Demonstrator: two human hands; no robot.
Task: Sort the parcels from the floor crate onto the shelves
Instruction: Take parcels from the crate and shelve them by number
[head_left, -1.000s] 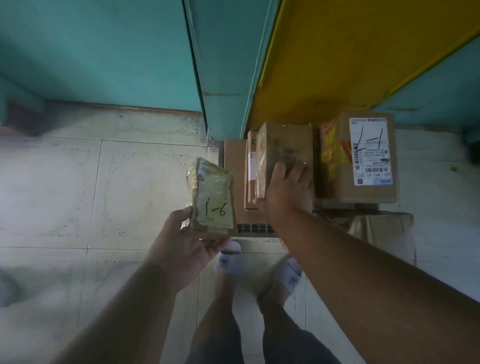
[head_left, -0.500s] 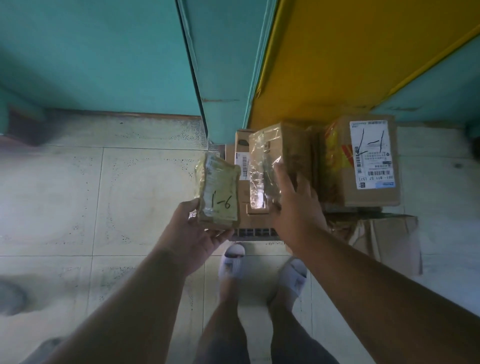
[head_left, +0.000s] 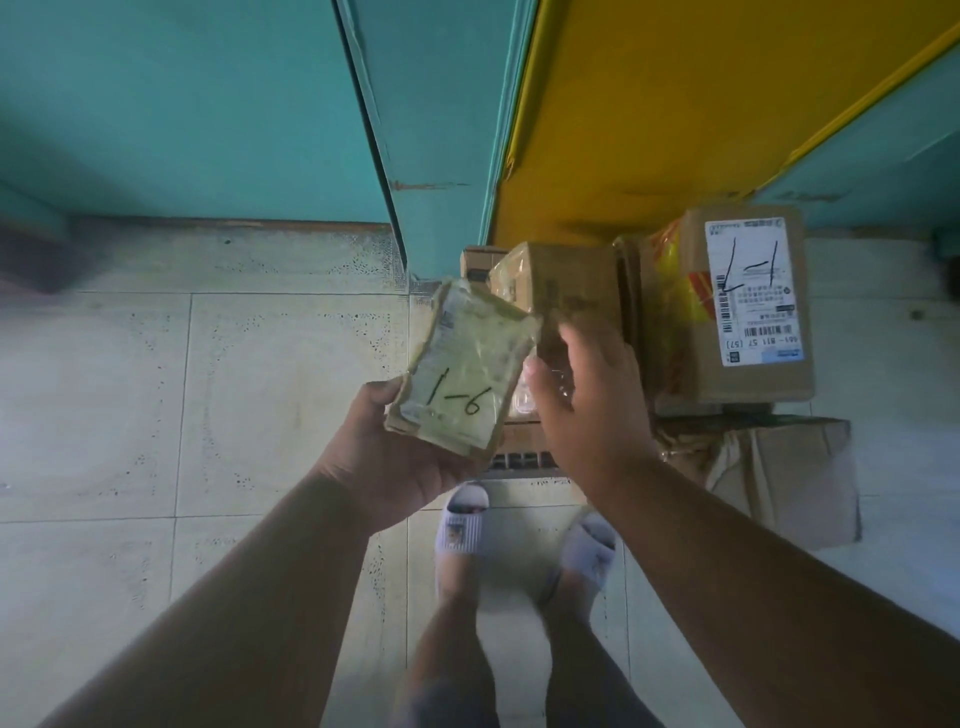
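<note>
The small flat parcel wrapped in yellowish tape and marked "1-6" (head_left: 462, 371) has tipped over toward the right since a second ago, its far corner now leaning across the front of the plain brown cardboard box (head_left: 563, 283) instead of standing apart on its left; the left hand (head_left: 395, 462) still grips it from below, thumb along its near left edge; the right hand (head_left: 589, 402), which lay flat on that brown box a second ago, has come back toward the body and now sits just right of the marked parcel, fingers loosely bent; whether they hold the glossy wrapped thing under them I cannot tell. I judge that both hands are gathering parcels from the stack before carrying them to a shelf; nothing is shelved yet.

Below the hands are two feet in white slide sandals (head_left: 467, 514) on the pale tiled floor (head_left: 208, 389); just beyond the right wrist a dark slotted crate edge (head_left: 522, 460) shows under the stack; right of the right hand stands a larger brown carton with a white label marked "1-1" (head_left: 753, 306), with a crumpled cardboard piece (head_left: 784, 467) nearer; beyond the hands rise a teal panel (head_left: 431, 114) and a yellow panel (head_left: 675, 104); the leaning boxes crowd the reach.
</note>
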